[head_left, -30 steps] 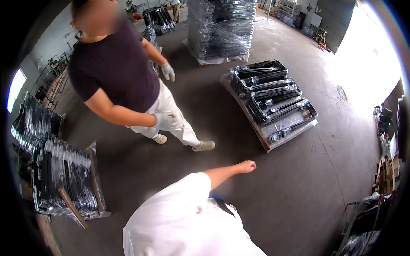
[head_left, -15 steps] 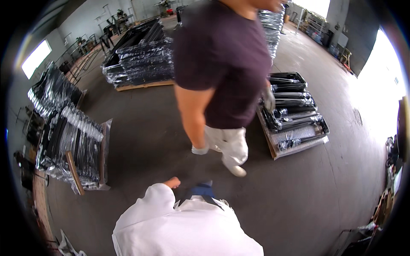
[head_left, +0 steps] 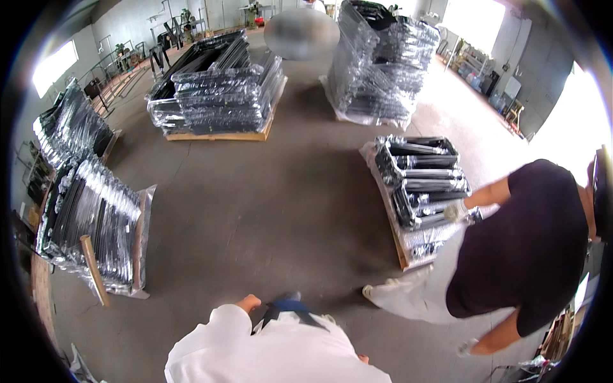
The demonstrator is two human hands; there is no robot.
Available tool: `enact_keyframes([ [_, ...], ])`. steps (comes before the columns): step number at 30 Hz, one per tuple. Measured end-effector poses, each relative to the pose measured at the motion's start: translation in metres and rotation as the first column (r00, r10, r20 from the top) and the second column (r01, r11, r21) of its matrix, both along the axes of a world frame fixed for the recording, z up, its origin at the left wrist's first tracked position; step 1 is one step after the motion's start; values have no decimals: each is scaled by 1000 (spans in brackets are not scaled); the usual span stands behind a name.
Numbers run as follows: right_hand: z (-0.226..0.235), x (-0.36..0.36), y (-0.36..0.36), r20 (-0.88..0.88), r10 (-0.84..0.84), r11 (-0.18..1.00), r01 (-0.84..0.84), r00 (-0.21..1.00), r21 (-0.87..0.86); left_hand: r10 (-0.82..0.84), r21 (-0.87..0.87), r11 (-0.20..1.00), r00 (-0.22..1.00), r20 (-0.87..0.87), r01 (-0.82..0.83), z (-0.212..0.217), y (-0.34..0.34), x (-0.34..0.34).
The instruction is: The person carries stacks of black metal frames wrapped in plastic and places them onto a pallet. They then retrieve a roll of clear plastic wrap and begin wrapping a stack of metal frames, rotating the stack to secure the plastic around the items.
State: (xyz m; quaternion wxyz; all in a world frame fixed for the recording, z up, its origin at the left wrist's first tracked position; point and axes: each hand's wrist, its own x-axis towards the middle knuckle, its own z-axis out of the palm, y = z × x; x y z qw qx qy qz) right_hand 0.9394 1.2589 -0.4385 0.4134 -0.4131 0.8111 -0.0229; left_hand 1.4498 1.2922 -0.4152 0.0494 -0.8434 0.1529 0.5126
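My left hand [head_left: 249, 302] hangs in front of my white sleeve at the bottom centre, fingers curled in and nothing seen in them. Of my right hand [head_left: 363, 359] only a sliver shows past the right side of my white top; its fingers are hidden. Neither hand touches any of the goods around me. Ahead to the right is a pallet [head_left: 402, 255] with black metal frames [head_left: 434, 185] wrapped in clear film. A co-worker [head_left: 517, 249] in a dark T-shirt and pale trousers leans beside it, one gloved hand [head_left: 456, 210] at the frames.
Film-wrapped stacks of black parts stand around: a tall stack [head_left: 383, 70] far ahead, a wide stack [head_left: 217, 96] on a wooden pallet ahead left, and another stack [head_left: 96, 223] at left with a wooden bar [head_left: 94, 268] leaning on it. Grey concrete floor [head_left: 274, 210] lies between them.
The co-worker has gone from directly in front of me to the right side, uncovering the tall stack. The pallet of frames now appears lower in view. A bit of my right hand has come into view.
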Motion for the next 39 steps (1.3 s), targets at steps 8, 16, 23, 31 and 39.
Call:
enact_keyframes([
  [8,18,89,-94,-19,136,986,-137,991,-92,-73,-172,981,993,92,88,74,-140,36],
  [16,28,118,-209,-31,194,977,-196,980,-80,-154,-123,980,987,40,158,39,-201,17],
  [23,6,59,-283,-56,216,975,-213,975,56,-101,34,994,994,-36,103,21,-282,2],
  [31,-29,-19,-366,-38,432,896,-424,901,132,-218,-558,809,976,11,186,34,-419,-9],
  [39,56,124,-570,-31,164,909,-163,986,-385,-118,-208,972,992,-39,108,7,-406,58],
])
